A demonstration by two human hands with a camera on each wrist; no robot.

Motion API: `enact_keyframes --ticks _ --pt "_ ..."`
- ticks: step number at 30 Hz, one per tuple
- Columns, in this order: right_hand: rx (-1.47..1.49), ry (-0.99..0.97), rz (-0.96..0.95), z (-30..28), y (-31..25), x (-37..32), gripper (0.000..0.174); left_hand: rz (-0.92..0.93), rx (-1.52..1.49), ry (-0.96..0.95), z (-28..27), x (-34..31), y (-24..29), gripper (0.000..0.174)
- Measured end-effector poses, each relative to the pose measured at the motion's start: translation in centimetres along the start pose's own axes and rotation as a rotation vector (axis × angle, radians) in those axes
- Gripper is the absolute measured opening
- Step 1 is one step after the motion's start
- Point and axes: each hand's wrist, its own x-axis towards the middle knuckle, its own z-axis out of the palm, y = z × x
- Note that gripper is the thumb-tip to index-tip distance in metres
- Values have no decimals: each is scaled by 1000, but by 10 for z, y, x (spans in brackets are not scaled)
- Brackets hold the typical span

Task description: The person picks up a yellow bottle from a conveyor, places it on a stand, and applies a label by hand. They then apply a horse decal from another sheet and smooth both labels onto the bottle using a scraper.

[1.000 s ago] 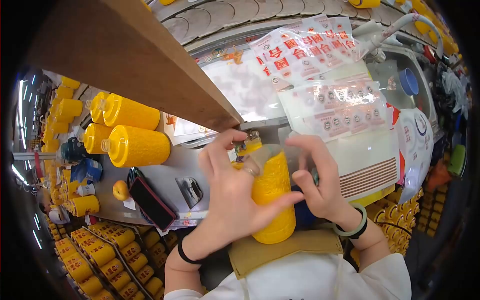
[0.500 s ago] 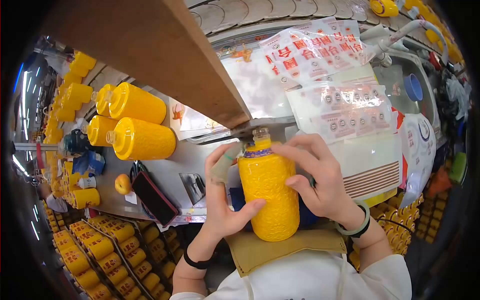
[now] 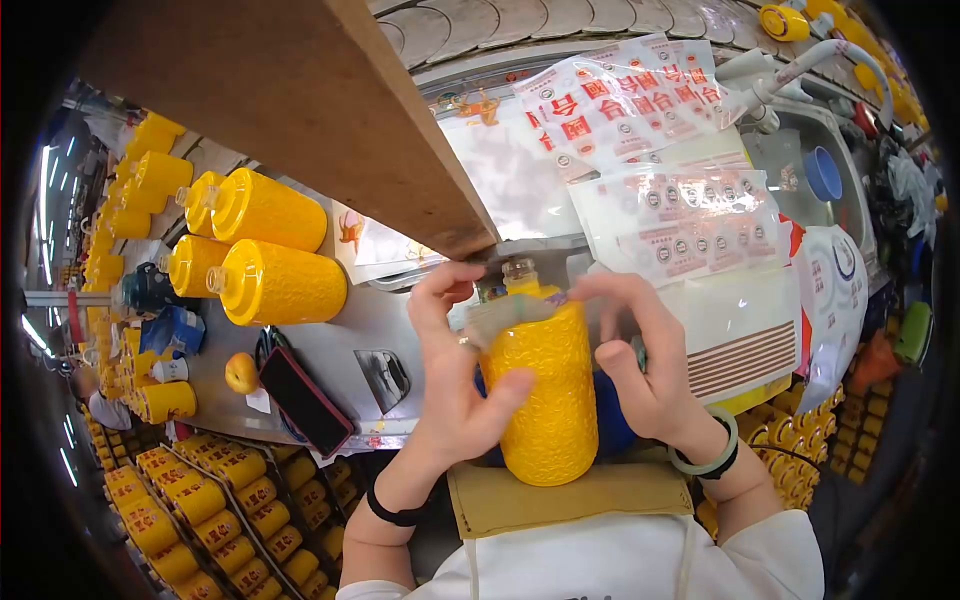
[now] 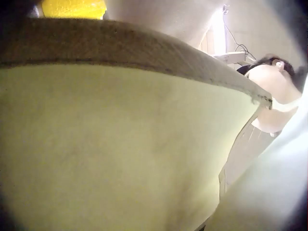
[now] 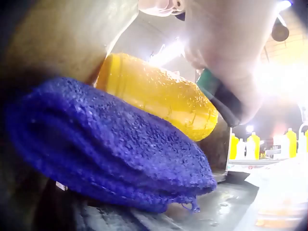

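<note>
In the head view a yellow embossed bottle (image 3: 548, 400) with a clear glass mouth stands against the person's lap. The left hand (image 3: 455, 385) grips it from the left, thumb on its front and a blurred, pale-wrapped finger across its shoulder. Bent over its right side, the right hand (image 3: 650, 370) touches the shoulder with a fingertip by a small purple patch, its thumb off the bottle. In the right wrist view that hand's curled fingers hold a green and dark thing (image 5: 219, 94), mostly hidden. The left wrist view shows mainly the apron (image 4: 110, 144).
Several yellow bottles (image 3: 285, 282) stand at the left, near a phone (image 3: 305, 400) and a fruit (image 3: 240, 373). A wooden beam (image 3: 330, 120) crosses above. Printed sheets (image 3: 690, 225) lie at the right, and a blue cloth (image 5: 120, 149) lies beside the bottle.
The left hand has swung left off the bottle's front, then its fingers rose to the shoulder. The patterned neck band seen half a second ago is now mostly covered. The right hand has shifted slightly.
</note>
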Motion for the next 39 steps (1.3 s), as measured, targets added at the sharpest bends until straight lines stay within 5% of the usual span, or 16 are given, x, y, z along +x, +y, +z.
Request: enact_keyframes --ticks 2,6,9,11,12,14,17,30,32,33,36,39 --pt "63 45 13 2 3 -2 42 -3 306 -56 7 13 30 60" --pt "59 82 45 -5 0 -7 44 -46 369 -44 12 6 35 57" --pt "34 83 73 -10 0 -17 43 -160 20 133 14 -5 12 70" --pt "-33 41 56 -14 3 -25 45 -345 -662 185 18 -7 11 73" --pt "-32 39 55 -14 4 -25 45 -345 -661 187 16 -9 4 73" --pt "-102 12 -17 -12 2 -26 50 -18 -81 139 10 -16 -13 67" --pt "-152 -36 -50 -9 -7 -10 52 154 92 149 7 -8 -6 63" --pt "-157 -65 -76 -2 -7 2 48 115 -81 253 11 -18 -11 56" --pt "-123 -9 35 -9 -10 -5 51 -33 -279 157 1 -13 -19 67" --pt "-125 -7 35 -13 -7 -10 51 -137 -256 30 -2 -10 -16 94" --pt "-127 -72 36 -20 0 -29 74 -87 -283 -55 -6 1 -15 86" --pt "-204 -290 -46 -16 -3 -54 129 -86 -242 -124 -8 8 -15 85"
